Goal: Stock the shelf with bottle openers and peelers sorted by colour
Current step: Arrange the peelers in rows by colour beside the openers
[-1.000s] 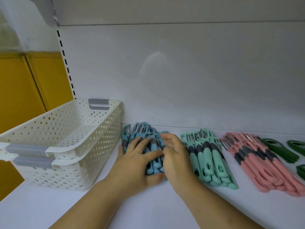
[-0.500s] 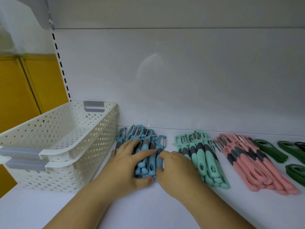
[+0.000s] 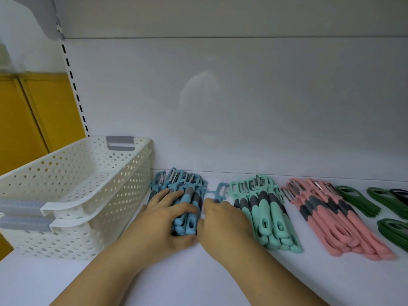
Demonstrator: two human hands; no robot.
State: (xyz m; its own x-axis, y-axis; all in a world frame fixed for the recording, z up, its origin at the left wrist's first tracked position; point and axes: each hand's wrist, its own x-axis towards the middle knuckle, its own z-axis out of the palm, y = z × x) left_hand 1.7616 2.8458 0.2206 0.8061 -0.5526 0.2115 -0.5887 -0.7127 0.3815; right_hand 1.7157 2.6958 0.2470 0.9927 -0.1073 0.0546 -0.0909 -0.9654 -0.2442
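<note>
1. The blue peelers [image 3: 187, 208] lie in a tight pile near the back edge of the white shelf [image 3: 198, 283], just beside two stacked white baskets [image 3: 72, 195] at its left end. Each has a light blue handle with a dark grey grip band and a metal blade in a blue frame. The blades point towards the back edge.
2. The left hand [image 3: 163, 219] clamps this pile, with its fingers spread over the top and its thumb against the near handle ends.
3. A lone blue peeler [image 3: 221, 190] lies just right of the pile, and its handle runs under the right hand [image 3: 223, 221]. The knuckles hide the fingertips, so I cannot tell whether this hand pinches it or only presses on it.
4. Along the back edge to the right lie the teal peelers [image 3: 267, 215], then the pink peelers [image 3: 331, 219], both with the same grey bands and fanned slightly.
5. Dark green bottle openers [image 3: 357, 200] lie in flat stacks at the right end.
</note>
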